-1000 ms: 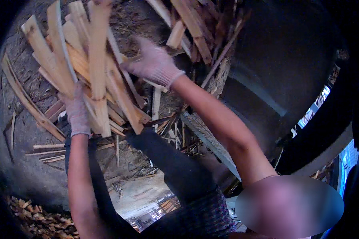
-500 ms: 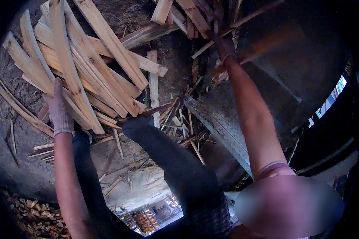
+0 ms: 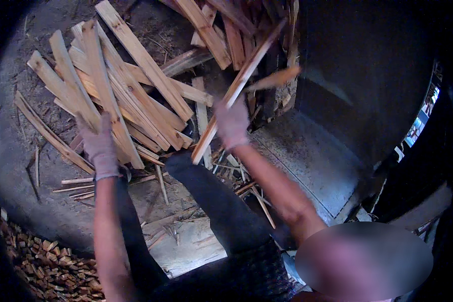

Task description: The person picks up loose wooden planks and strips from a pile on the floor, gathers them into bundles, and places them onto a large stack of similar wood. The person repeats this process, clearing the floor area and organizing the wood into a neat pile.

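My left hand [image 3: 99, 148], in a pale knitted glove, rests on the lower end of a curved wooden slat [image 3: 65, 90] with thumb and fingers apart. That slat lies in a loose, fanned stack of wooden slats [image 3: 131, 95] in front of me. My right hand [image 3: 231, 123], gloved too, is closed around a long narrow slat [image 3: 253, 63] held at a slant. Its lower end comes close to my right leg [image 3: 211, 196]. Beyond this hand is a blurred orange-brown wood piece [image 3: 277, 79]; I cannot tell whether anything holds it.
More slats [image 3: 231, 38] stand in a heap at the far middle. A metal plate [image 3: 307, 161] and dark upright panel [image 3: 352, 60] are on the right. Splinters [image 3: 161, 183] litter the ground near my legs. Many short wood blocks [image 3: 50, 267] are piled at the lower left.
My right hand has drawn back from the far heap with a slat. The blurred orange-brown piece has shifted left. My left hand stays at the stack, its fingers more spread; the view has shifted.
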`<state>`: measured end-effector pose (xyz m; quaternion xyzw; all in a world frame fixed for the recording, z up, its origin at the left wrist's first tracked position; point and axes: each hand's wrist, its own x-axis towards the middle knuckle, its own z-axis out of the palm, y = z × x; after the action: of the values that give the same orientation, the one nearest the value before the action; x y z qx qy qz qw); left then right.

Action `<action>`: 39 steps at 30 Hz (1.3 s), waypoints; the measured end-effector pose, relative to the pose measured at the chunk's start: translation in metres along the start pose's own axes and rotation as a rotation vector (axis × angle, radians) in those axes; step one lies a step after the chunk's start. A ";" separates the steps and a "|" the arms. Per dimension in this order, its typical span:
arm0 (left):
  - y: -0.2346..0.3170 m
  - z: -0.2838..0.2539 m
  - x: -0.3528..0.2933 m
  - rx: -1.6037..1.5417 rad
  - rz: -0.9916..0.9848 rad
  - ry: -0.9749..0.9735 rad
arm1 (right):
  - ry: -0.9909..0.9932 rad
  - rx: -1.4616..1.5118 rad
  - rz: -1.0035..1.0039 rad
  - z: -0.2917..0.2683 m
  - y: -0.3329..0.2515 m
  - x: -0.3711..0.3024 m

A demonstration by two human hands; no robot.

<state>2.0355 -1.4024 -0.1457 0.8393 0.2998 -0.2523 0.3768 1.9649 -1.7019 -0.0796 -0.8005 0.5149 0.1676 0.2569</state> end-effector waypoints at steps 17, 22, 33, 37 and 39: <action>0.003 0.053 -0.007 0.294 0.444 -0.005 | -0.289 -0.602 -0.770 0.022 -0.006 0.080; -0.004 0.045 -0.015 0.255 0.461 -0.012 | -0.260 -0.692 -0.593 0.074 -0.013 0.108; 0.050 0.066 -0.058 0.304 0.291 -0.342 | -0.438 -0.426 -0.485 0.048 -0.069 0.106; 0.071 0.097 -0.046 0.505 0.167 -0.456 | -0.486 -0.407 -0.506 0.080 -0.085 0.108; 0.058 0.108 -0.032 0.317 0.120 -0.482 | -0.469 -0.283 -0.515 0.100 -0.085 0.114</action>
<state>2.0317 -1.5285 -0.1607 0.8198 0.1083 -0.4655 0.3154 2.0889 -1.6997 -0.2013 -0.8712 0.1957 0.3456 0.2885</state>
